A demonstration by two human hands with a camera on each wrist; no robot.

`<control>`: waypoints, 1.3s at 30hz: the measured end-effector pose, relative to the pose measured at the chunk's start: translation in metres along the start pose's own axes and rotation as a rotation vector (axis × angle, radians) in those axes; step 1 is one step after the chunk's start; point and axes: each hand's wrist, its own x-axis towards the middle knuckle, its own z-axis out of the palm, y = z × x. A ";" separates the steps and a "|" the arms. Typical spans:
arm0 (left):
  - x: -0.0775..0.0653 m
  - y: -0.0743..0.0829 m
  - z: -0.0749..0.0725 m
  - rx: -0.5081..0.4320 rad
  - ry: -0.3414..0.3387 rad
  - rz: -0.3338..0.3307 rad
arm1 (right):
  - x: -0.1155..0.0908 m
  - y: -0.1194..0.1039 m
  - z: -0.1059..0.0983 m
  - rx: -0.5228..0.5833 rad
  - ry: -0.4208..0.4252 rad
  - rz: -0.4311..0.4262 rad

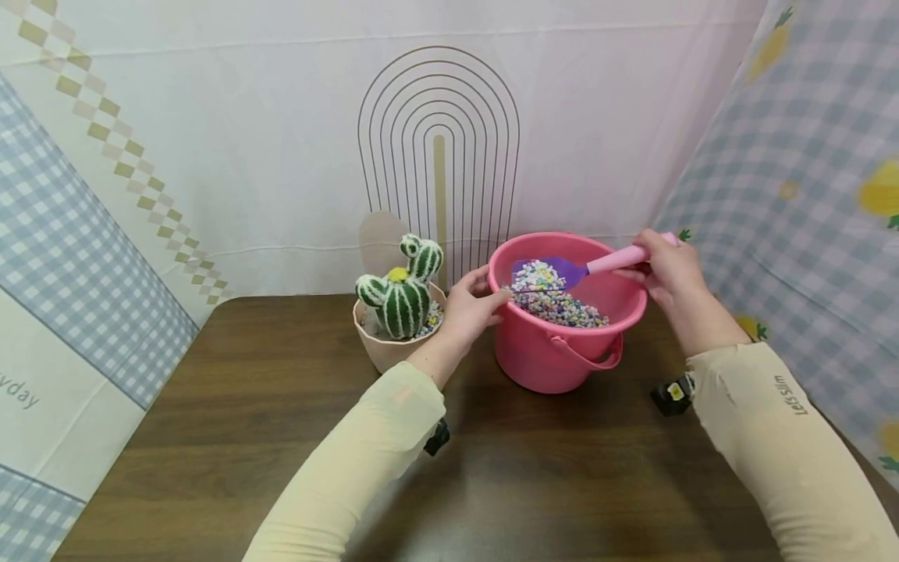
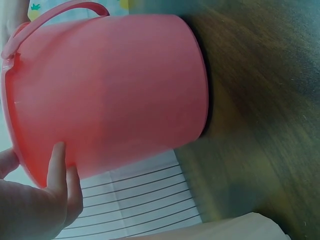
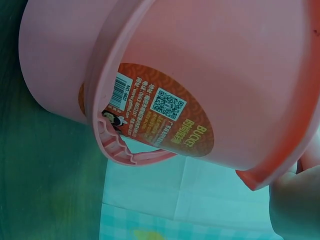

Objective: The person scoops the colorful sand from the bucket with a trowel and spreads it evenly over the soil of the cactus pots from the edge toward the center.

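A pink bucket (image 1: 530,363) stands on the table, partly filled with small multicoloured pebbles (image 1: 565,310). My left hand (image 1: 469,311) grips its left rim, thumb over the edge; the left wrist view shows fingers (image 2: 57,167) against the outer wall. In my right hand (image 1: 670,269) is the pink handle of a toy shovel (image 1: 574,272), held at the bucket's right rim. Its purple blade lies inside the bucket, loaded with mostly white pebbles. Only part of the right hand (image 3: 295,202) appears in the right wrist view, by the rim.
Left of the bucket, a knitted cactus (image 1: 403,306) sits in a beige pot (image 1: 382,355) with pebbles around it; my left forearm passes in front. The bucket's handle (image 1: 590,361) hangs down. Behind the brown table (image 1: 281,406) hangs a patterned cloth (image 1: 281,140).
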 end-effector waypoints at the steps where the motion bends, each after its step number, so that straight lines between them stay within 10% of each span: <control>1: 0.000 0.000 0.000 -0.003 -0.001 0.001 | 0.000 0.000 0.000 0.007 -0.004 -0.004; 13: -0.003 -0.006 -0.008 -0.012 0.008 -0.006 | 0.003 0.000 0.007 -0.005 0.000 0.044; 39: -0.047 -0.009 -0.110 0.192 0.019 0.055 | 0.006 -0.010 0.028 0.167 -0.079 0.035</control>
